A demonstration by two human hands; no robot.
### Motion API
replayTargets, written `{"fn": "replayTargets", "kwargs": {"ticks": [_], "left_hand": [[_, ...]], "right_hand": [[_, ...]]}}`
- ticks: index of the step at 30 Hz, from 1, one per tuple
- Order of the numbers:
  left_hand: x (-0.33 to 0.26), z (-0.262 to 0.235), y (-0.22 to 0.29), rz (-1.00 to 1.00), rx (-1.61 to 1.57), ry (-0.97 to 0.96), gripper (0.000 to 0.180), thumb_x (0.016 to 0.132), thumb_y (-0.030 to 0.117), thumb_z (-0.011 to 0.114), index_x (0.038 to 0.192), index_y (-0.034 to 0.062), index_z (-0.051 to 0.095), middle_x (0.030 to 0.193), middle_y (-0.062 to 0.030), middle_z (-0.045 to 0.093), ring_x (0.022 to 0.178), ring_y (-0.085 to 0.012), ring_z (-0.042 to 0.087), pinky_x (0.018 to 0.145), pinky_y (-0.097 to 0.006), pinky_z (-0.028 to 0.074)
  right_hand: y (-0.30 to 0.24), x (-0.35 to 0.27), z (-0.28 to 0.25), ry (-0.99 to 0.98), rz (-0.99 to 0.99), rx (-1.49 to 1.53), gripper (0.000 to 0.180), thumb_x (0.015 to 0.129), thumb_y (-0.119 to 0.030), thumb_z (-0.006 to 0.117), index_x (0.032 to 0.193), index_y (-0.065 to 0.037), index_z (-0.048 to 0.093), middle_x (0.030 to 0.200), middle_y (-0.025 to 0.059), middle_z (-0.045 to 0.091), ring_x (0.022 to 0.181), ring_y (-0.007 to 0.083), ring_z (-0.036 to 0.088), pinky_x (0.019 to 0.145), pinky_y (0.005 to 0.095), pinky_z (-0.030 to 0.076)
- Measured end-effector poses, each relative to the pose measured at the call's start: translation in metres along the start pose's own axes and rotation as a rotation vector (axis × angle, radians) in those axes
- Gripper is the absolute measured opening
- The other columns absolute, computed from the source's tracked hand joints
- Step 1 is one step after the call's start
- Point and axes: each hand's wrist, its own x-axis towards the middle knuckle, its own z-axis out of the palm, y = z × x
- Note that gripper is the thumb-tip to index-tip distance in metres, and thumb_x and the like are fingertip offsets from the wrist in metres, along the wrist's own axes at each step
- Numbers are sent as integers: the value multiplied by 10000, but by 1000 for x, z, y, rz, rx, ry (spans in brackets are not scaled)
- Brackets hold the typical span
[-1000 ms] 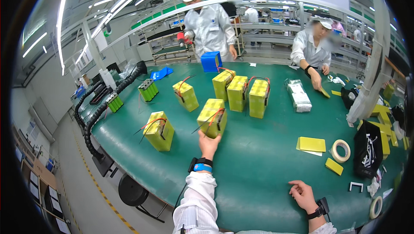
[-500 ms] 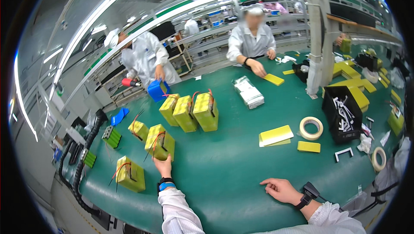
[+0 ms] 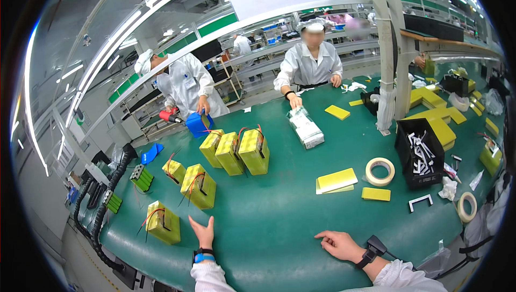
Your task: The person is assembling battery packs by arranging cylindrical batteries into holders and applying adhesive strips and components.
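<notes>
My left hand [image 3: 202, 233] is open above the green table, thumb and fingers apart, holding nothing. It is just nearer to me than a yellow-wrapped battery pack [image 3: 199, 187] with red and black wires. A similar battery pack [image 3: 163, 223] stands to its left. My right hand [image 3: 342, 244] rests on the table with its index finger stretched out and the others loosely bent; nothing shows in it. Further off, a small pack [image 3: 174, 171] and a row of larger yellow packs [image 3: 254, 152] stand upright.
Yellow sheets [image 3: 337, 180], a tape roll [image 3: 380, 171] and a black bin [image 3: 422, 155] of white pieces lie right. Across the table, a co-worker [image 3: 310, 58] touches a white package [image 3: 307, 129]. Another [image 3: 188, 85] holds a red tool [image 3: 170, 115] and a blue-covered block [image 3: 199, 124].
My left hand has let go of the wired battery pack and drawn back toward me. The co-worker across has moved a hand from a yellow sheet to the white package. My view has shifted slightly.
</notes>
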Motion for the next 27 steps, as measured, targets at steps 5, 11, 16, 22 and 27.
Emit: {"fn": "replayTargets", "kwargs": {"ticks": [5, 11, 16, 22, 27], "left_hand": [[-54, -71, -28, -183, 70, 158, 890, 752, 252, 790, 1358, -126, 259, 1364, -310, 338, 1271, -425, 348, 1094, -451, 271], [-40, -113, -51, -353, 155, 388, 1061, 700, 252, 830, 1408, -136, 142, 1436, -346, 251, 1346, -438, 281, 1128, -450, 243], [-2, -111, -76, -272, 133, 414, 1117, 664, 220, 850, 1422, -120, 104, 1419, -337, 291, 1333, -426, 311, 1120, -429, 264], [20, -104, -98, -243, 117, 543, 935, 630, 150, 849, 1348, -54, 286, 1278, -265, 455, 1174, -416, 470, 1009, -443, 382], [21, -96, -75, -207, 8, 554, 763, 626, 148, 849, 1212, -33, 396, 1166, -236, 520, 1085, -406, 525, 938, -449, 423]], "right_hand": [[1, 0, 2, 10, -18, -23, 276, 851, -97, 570, 1122, -98, 623, 798, 43, 652, 702, 183, 631, 660, 299, 499], [0, -1, 0, -9, -6, -16, 279, 846, -95, 577, 1121, -92, 626, 793, 44, 648, 685, 170, 623, 662, 287, 499], [-4, -1, -3, -37, 7, -16, 317, 844, -13, 543, 1150, -49, 619, 791, 40, 659, 678, 113, 610, 661, 250, 500], [-8, 0, 0, -48, 64, 30, 305, 846, -3, 533, 1133, -45, 630, 772, 22, 656, 655, 69, 584, 645, 216, 482], [-6, 2, 2, 36, 98, 35, 248, 845, -27, 577, 1084, -47, 644, 746, 41, 652, 620, 90, 592, 609, 231, 486]]}}
